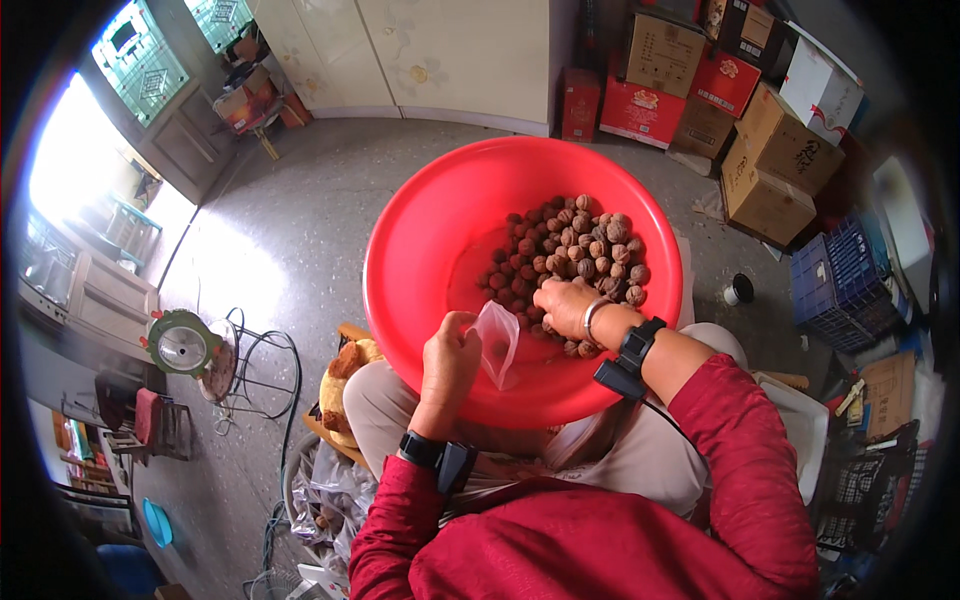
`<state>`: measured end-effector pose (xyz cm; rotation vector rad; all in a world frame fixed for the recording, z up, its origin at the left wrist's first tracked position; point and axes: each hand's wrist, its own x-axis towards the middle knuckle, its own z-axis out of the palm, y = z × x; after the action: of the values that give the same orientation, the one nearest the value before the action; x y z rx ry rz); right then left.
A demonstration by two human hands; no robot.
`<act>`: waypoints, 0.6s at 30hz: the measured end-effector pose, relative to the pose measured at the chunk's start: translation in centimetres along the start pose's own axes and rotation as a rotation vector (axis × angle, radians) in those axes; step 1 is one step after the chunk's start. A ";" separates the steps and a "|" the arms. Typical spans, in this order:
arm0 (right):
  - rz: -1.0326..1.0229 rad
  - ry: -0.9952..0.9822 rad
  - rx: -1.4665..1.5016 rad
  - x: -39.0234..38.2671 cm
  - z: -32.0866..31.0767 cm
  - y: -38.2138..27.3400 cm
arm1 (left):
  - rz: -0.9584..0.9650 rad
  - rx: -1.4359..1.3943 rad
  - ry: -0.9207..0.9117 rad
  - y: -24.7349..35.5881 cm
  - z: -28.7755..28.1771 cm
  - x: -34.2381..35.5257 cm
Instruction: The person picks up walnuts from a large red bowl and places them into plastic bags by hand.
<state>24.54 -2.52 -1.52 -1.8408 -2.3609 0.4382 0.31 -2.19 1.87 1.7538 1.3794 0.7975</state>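
Note:
A large red plastic basin (420, 240) rests on my lap. Walnuts (585, 245) are heaped along its right side. At the basin's near left edge, my left hand (450, 355) pinches the rim of a small clear plastic bag (497, 343); something brownish shows through the bag, too unclear to name. My right hand (568, 308) reaches down onto the near side of the walnut heap, fingers curled together. Its fingertips are partly hidden, so what they hold cannot be made out.
By my left leg stands a container of crumpled plastic bags (335, 490). A wire-legged stand (250, 370) with cables is farther left. Cardboard boxes (775, 150) are stacked at the far right, above a blue crate (840, 280). A small black cup-like object (738, 289) lies on the floor.

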 end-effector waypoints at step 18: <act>-0.068 -0.183 -0.295 0.6 2.5 0.2 | 0.071 0.028 -0.047 -0.6 0.2 -0.1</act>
<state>23.88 -2.30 -3.95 -1.9020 -2.7296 0.2733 0.14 -2.19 1.25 1.8409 1.3096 0.7737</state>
